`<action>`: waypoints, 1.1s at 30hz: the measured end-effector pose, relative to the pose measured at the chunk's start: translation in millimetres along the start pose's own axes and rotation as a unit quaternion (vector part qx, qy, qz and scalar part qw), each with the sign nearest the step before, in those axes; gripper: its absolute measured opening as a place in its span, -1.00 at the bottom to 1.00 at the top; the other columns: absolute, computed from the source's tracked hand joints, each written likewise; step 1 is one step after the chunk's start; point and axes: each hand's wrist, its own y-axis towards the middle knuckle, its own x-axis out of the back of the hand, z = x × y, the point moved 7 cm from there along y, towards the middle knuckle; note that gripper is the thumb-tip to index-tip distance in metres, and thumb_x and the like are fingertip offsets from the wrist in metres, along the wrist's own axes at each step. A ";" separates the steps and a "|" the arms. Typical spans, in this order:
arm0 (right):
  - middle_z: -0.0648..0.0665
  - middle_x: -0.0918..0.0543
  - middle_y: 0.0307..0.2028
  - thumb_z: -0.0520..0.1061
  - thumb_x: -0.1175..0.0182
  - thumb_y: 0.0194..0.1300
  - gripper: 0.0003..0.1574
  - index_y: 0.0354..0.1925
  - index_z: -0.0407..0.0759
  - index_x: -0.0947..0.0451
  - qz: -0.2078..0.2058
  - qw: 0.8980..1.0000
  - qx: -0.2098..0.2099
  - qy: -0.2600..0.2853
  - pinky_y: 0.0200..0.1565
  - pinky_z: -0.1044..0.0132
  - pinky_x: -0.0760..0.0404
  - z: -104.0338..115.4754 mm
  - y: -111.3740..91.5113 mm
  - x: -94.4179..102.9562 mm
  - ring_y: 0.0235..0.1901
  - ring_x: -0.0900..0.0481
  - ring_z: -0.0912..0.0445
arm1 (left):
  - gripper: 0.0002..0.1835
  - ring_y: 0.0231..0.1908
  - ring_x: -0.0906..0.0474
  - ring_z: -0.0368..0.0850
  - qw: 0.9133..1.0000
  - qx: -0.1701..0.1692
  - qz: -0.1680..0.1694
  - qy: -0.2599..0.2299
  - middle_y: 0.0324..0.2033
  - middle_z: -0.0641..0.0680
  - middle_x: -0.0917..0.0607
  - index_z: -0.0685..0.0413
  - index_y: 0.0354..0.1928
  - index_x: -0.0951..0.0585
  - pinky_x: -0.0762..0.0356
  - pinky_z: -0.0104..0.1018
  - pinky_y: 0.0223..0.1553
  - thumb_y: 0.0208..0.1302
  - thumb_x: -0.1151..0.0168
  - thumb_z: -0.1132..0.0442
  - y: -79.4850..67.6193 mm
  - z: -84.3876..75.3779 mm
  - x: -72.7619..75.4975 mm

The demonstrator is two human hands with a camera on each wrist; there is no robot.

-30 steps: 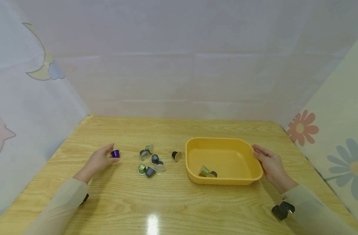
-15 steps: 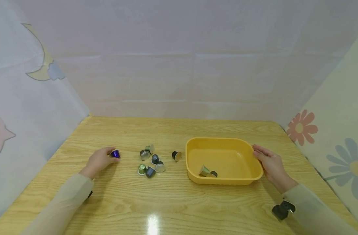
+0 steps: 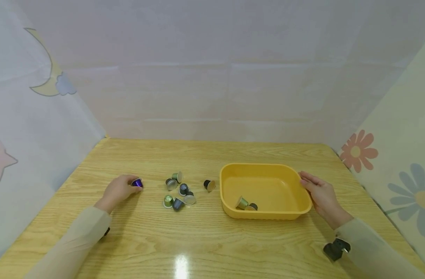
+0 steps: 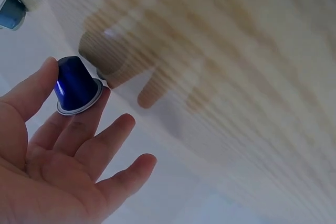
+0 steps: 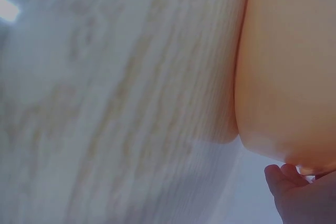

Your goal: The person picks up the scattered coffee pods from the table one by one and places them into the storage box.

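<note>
My left hand (image 3: 119, 190) pinches a shiny blue-purple coffee capsule (image 3: 137, 183) between thumb and fingertips, at the left of the wooden table. In the left wrist view the capsule (image 4: 77, 85) has its silver rim against the fingers, and the other fingers are spread. At the right, my right hand (image 3: 323, 199) holds the right end of a yellow plastic basin (image 3: 266, 215) by its rim. Inside the basin's near left corner lie a green capsule (image 3: 242, 203) and a black one with a tan lid (image 3: 252, 207). The right wrist view shows the basin wall (image 5: 286, 66) and some fingers.
Several loose capsules lie between the left hand and the basin, among them a bright green one (image 3: 168, 200) and a dark grey one (image 3: 178, 204). A black capsule with a tan lid (image 3: 209, 185) lies just left of the basin. Cloth-covered walls (image 3: 212, 100) bound the table.
My left hand has moved slightly right and closed its fingers on the blue-purple capsule, which has tilted and shifted a little. The right hand and basin stay in place.
</note>
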 end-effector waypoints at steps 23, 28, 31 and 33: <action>0.36 -0.65 -0.26 -0.24 -0.15 0.40 -0.49 0.29 -0.06 -0.44 0.002 1.000 0.001 -0.002 -0.11 0.53 -0.58 -0.7 -1.2 0.3 -0.20 -0.60 0.46 | -0.44 0.16 -0.35 0.46 0.999 0.008 -0.024 -0.039 0.17 0.45 -0.47 0.34 0.26 -0.46 -0.34 0.31 0.11 0.36 -0.23 0.11 -21.9 -28.6 -1.2; 0.36 -0.65 -0.26 -0.24 -0.15 0.40 -0.50 0.28 -0.05 -0.45 0.002 1.000 0.002 0.000 -0.12 0.54 -0.58 -1.4 -1.4 0.4 -0.20 -0.60 0.46 | -0.42 0.18 -0.34 0.46 0.999 0.014 -0.019 -0.047 0.18 0.45 -0.46 0.34 0.27 -0.44 -0.32 0.31 0.13 0.37 -0.22 0.07 -22.4 -32.1 -1.0; 0.36 -0.65 -0.26 -0.24 -0.15 0.40 -0.52 0.26 -0.03 -0.48 0.002 1.000 0.002 0.001 -0.13 0.54 -0.59 -1.5 -1.7 0.3 -0.20 -0.60 0.46 | -0.43 0.15 -0.39 0.43 0.998 0.008 -0.018 -0.055 0.16 0.44 -0.48 0.34 0.25 -0.46 -0.34 0.30 0.12 0.36 -0.24 0.08 -24.3 -37.0 -2.8; 0.37 -0.64 -0.26 -0.24 -0.14 0.41 -0.47 0.31 -0.10 -0.41 0.001 1.000 0.002 -0.001 -0.13 0.54 -0.59 -1.3 -1.5 0.2 -0.20 -0.60 0.47 | -0.45 0.13 -0.42 0.41 0.998 -0.001 -0.019 -0.061 0.14 0.43 -0.51 0.35 0.23 -0.48 -0.37 0.28 0.11 0.34 -0.25 0.10 -26.0 -41.1 -4.5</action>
